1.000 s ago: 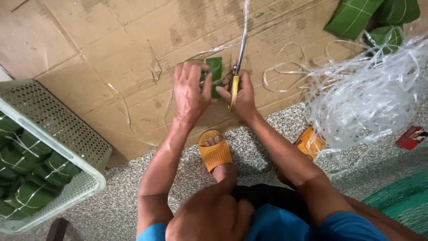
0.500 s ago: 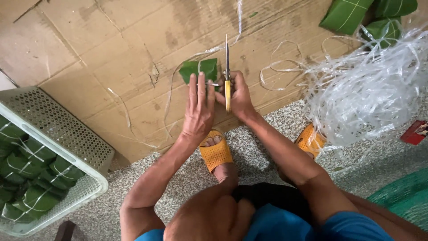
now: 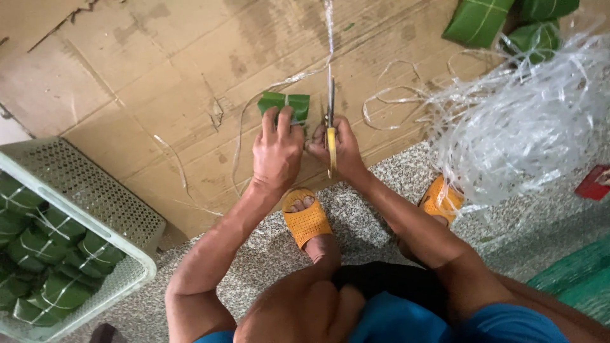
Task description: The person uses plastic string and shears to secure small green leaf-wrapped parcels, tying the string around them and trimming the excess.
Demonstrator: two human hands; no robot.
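Two hands stretch forward: left hand (image 3: 277, 151) grips a green leaf-wrapped parcel (image 3: 284, 105), right hand (image 3: 338, 147) clasps yellow-handled scissors (image 3: 330, 124); the white perforated plastic basket (image 3: 95, 197) holds tied leaf parcels (image 3: 44, 254).

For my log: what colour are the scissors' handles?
Yellow handles, gripped by the right hand; head view.

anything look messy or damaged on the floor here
Yes. The cardboard sheet under the work is stained, creased and torn near its middle. Loose plastic strips lie in a tangled heap at the right, stray strands trailing over the cardboard. The leaf-wrapped parcels look intact.
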